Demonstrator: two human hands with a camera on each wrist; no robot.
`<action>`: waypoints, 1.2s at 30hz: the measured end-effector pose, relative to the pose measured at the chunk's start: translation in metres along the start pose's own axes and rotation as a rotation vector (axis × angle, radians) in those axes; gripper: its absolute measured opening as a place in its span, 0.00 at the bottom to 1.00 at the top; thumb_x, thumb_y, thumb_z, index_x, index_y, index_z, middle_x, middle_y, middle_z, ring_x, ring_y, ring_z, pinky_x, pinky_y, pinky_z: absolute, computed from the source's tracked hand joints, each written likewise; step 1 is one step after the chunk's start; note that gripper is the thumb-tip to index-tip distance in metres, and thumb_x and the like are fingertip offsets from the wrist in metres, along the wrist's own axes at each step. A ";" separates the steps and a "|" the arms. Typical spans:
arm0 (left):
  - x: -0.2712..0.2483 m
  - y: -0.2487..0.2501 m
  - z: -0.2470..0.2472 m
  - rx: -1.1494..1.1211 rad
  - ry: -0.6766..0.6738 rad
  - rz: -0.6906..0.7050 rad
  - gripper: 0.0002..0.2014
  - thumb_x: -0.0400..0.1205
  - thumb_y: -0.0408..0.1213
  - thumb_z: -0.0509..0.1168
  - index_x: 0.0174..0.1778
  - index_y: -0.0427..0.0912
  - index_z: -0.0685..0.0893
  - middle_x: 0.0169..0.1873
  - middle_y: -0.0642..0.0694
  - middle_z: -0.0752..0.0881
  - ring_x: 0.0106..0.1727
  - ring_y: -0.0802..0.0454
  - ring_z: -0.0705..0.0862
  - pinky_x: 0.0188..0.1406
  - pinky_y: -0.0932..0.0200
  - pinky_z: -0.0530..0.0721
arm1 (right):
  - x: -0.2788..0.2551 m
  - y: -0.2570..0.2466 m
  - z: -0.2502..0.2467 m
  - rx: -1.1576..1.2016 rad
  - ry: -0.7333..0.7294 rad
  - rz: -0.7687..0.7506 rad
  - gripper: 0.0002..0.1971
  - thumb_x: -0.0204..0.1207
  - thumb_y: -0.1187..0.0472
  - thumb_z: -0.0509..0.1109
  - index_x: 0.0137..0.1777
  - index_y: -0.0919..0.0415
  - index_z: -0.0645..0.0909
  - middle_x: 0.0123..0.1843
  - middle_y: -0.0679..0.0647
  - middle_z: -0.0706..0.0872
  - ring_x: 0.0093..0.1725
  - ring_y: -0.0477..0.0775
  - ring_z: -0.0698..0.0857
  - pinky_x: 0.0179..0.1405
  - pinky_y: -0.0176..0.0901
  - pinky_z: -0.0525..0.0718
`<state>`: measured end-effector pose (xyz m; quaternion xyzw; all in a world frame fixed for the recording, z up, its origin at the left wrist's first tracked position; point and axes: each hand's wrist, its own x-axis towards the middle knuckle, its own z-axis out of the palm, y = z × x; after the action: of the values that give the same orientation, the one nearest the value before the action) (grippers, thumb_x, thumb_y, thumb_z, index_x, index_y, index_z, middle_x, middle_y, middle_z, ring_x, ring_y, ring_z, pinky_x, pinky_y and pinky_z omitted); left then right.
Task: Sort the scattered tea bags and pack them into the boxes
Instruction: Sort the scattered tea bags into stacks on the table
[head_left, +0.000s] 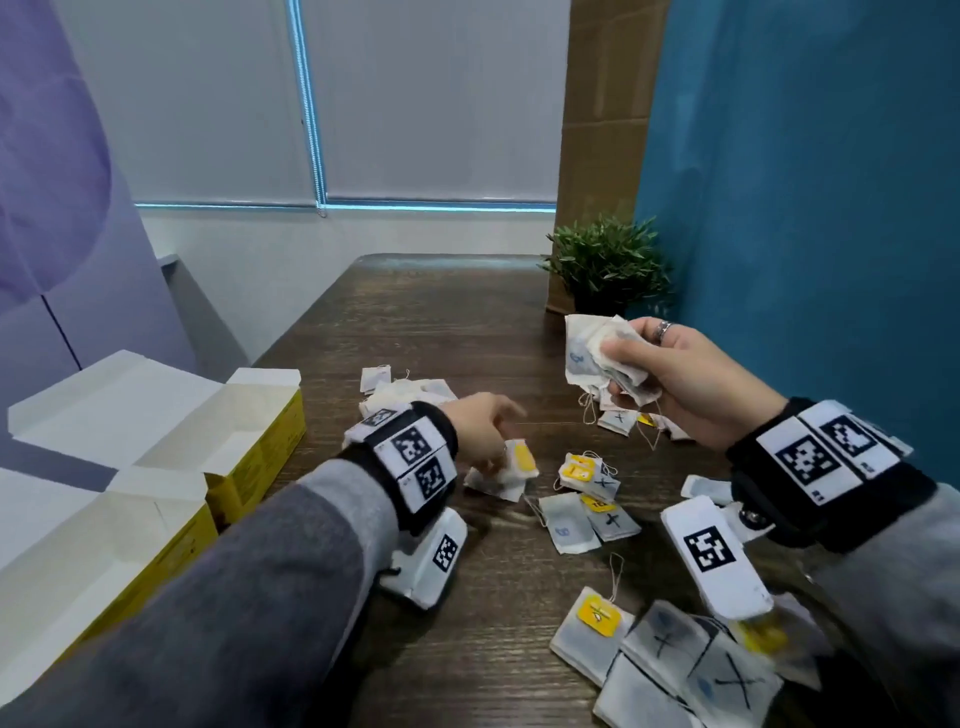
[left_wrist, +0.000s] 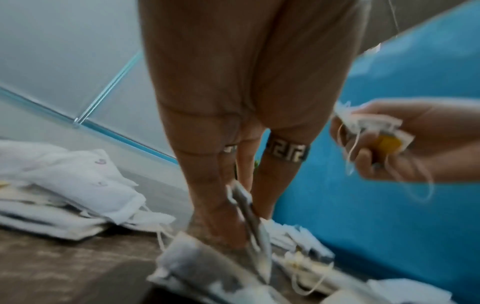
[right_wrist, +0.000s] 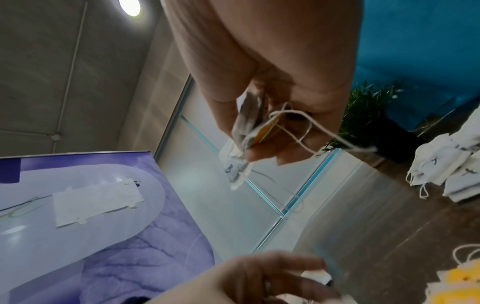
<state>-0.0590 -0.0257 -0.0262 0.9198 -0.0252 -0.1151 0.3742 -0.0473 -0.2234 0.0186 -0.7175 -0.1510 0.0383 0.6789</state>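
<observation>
The right hand (head_left: 691, 384) is raised above the far right part of the bench (head_left: 415, 322), its grip closed round a bunch of tea bags (head_left: 602, 358); strings dangle from the bunch, and the right wrist view shows a yellow tag pressed among the bags under the thumb. The left hand (head_left: 480, 431) reaches down to mid-bench, and its fingertips (left_wrist: 228, 236) pinch the top edge of one tea bag (left_wrist: 249, 226), which stands tilted over other bags lying flat there; the view is blurred, so how firm that pinch is cannot be told. Loose bags lie scattered in clusters: a pile (head_left: 400, 389) just beyond the left wrist, a few with yellow tags (head_left: 587, 475) between the two hands, more under the right hand, and a group marked with X's (head_left: 675, 670) at the near edge by the right forearm. Two open boxes (head_left: 249, 436), yellow outside and white within, sit along the left edge of the bench with their flaps folded outward; the nearer box (head_left: 104, 551) touches the farther one end to end. No bags can be seen inside them from here. Bare wood lies between the boxes and the scattered bags, and across the far half of the bench. A plant (head_left: 608, 265) stands at the far right corner against a blue wall (head_left: 805, 208), which runs close along the bench's right side.
</observation>
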 end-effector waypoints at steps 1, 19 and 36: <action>0.006 0.001 0.001 0.095 -0.033 -0.038 0.30 0.75 0.18 0.65 0.73 0.40 0.73 0.64 0.43 0.81 0.61 0.45 0.82 0.52 0.55 0.84 | 0.000 0.000 -0.004 0.015 0.014 0.004 0.06 0.79 0.66 0.66 0.40 0.60 0.74 0.33 0.57 0.80 0.25 0.49 0.80 0.36 0.47 0.74; -0.001 -0.008 -0.025 -0.665 -0.097 -0.215 0.12 0.81 0.27 0.47 0.44 0.38 0.76 0.27 0.45 0.78 0.20 0.58 0.72 0.13 0.70 0.71 | -0.006 -0.001 -0.041 0.137 0.149 -0.023 0.05 0.79 0.65 0.66 0.43 0.57 0.74 0.37 0.55 0.81 0.29 0.47 0.81 0.33 0.39 0.82; 0.142 0.105 0.025 -0.222 0.090 -0.143 0.25 0.84 0.52 0.55 0.65 0.34 0.79 0.57 0.39 0.83 0.56 0.43 0.83 0.56 0.52 0.80 | 0.069 0.021 -0.101 0.248 0.398 0.113 0.05 0.78 0.70 0.62 0.45 0.61 0.70 0.31 0.61 0.79 0.18 0.46 0.80 0.15 0.29 0.70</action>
<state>0.0771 -0.1370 0.0018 0.8764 0.0701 -0.1021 0.4653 0.0481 -0.3028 0.0162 -0.6294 0.0317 -0.0476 0.7750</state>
